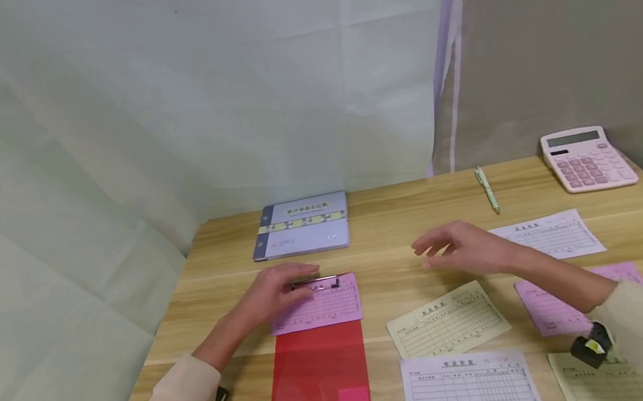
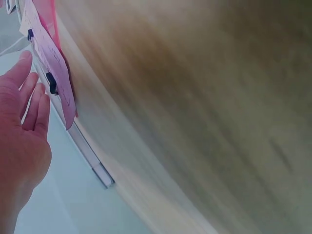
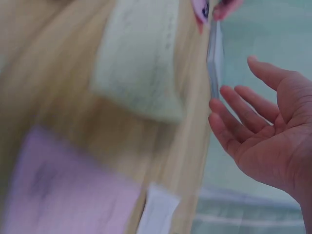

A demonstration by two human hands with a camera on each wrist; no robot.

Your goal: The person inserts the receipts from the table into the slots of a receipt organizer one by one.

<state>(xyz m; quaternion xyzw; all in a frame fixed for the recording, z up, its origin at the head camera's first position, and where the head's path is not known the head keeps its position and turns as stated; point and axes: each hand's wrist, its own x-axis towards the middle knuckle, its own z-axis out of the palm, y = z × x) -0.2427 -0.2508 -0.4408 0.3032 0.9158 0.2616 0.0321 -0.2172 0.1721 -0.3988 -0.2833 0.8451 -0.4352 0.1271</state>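
Note:
A red see-through clipboard (image 1: pixel 315 364) lies on the table with a pink receipt slip (image 1: pixel 324 310) at its top, under the metal clip (image 1: pixel 322 279). My left hand (image 1: pixel 273 293) is at the clip's left end, fingers loosely bent. In the left wrist view, the hand (image 2: pixel 22 117) shows relaxed fingers beside the clip's black end (image 2: pixel 51 83); whether they touch it, I cannot tell. Over the table, right of the clipboard, my right hand (image 1: pixel 465 249) hovers with nothing in it. Its fingers are relaxed and apart in the right wrist view. A yellow receipt slip (image 1: pixel 447 321) lies below it.
More slips lie on the right: a white one (image 1: pixel 471 387) in front, a white one (image 1: pixel 552 234) behind the right forearm, a pink one (image 1: pixel 545 306) and a yellow one (image 1: pixel 602 387). A ledger book (image 1: pixel 308 236), a green pen (image 1: pixel 487 189) and a pink calculator (image 1: pixel 587 159) sit farther back.

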